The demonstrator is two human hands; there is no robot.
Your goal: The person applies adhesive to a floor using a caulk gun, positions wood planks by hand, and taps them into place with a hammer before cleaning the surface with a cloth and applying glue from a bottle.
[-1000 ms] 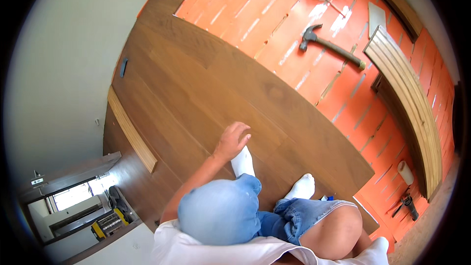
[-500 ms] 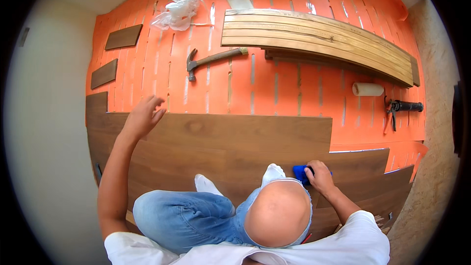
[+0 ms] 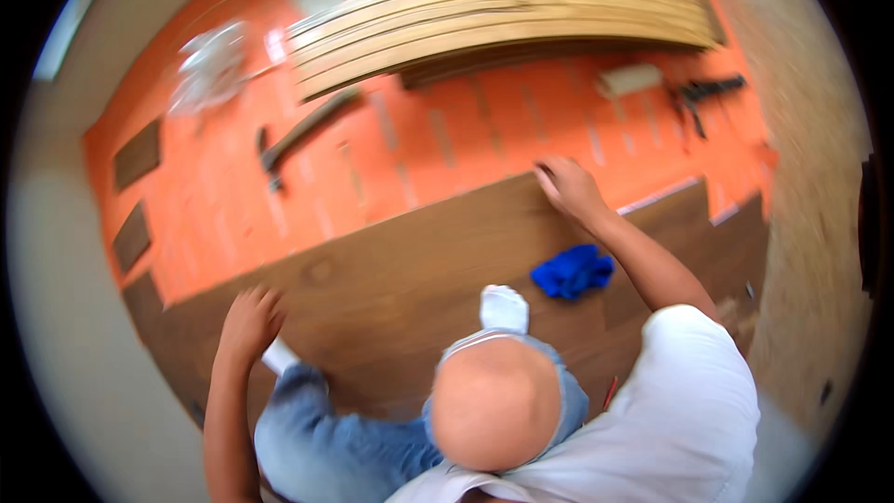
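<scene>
My left hand [image 3: 250, 321] rests near the left end of a brown floor plank [image 3: 410, 233], its fingers slightly bent and holding nothing. At the plank's right end, my right hand [image 3: 568, 188] lies at the far edge and hides the corner; thumb and fingers look apart, though motion blurs them. A crumpled blue cloth [image 3: 573, 272] lies loose on the laid brown flooring, nearer to me than my right hand. Beyond the plank, a claw hammer [image 3: 303, 140] sits on the orange underlay [image 3: 372, 196].
A stack of planks [image 3: 503, 23] lies across the underlay. Right of it are a cream roll [image 3: 629, 81] and a caulking gun [image 3: 703, 98]. Clear plastic wrapping [image 3: 209, 65] and two short plank pieces [image 3: 138, 156] [image 3: 132, 237] lie left. Walls border both sides.
My right hand has let go of the blue cloth and moved away from me to the plank's edge. My left hand has come down toward me. The whole view has turned.
</scene>
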